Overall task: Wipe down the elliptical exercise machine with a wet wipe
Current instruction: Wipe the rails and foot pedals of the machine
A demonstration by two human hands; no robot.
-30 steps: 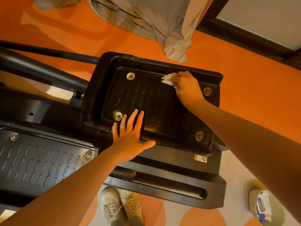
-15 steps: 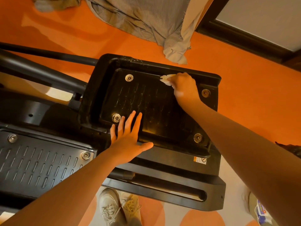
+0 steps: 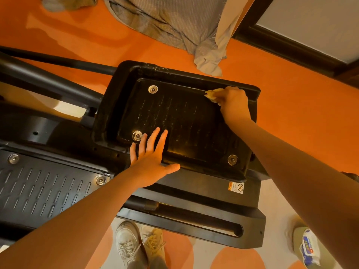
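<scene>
Under both hands lies the black foot pedal (image 3: 180,121) of the elliptical machine, ribbed, with a raised rim and round metal bolts at its corners. Right hand (image 3: 234,105) sits at the pedal's far edge, fingers curled over a crumpled wet wipe (image 3: 211,94); the wipe pokes out on the thumb side and is pressed to the groove where the tread meets the rim. Left hand (image 3: 151,156) lies flat on the near edge of the same pedal, fingers straight and spread, thumb out along the rim, holding nothing. One bolt (image 3: 137,135) sits just beside the left fingertips. Pale streaks and specks show on the tread between the two hands. Left of the left forearm: second pedal (image 3: 44,189), slotted. Nearer than the left wrist: two pale laced shoes (image 3: 139,247) on the floor. Below the right forearm: a packet of wipes (image 3: 308,249) resting on a green slipper, print too blurred to read. Beyond the right hand: grey striped fabric (image 3: 169,22) on orange floor.
</scene>
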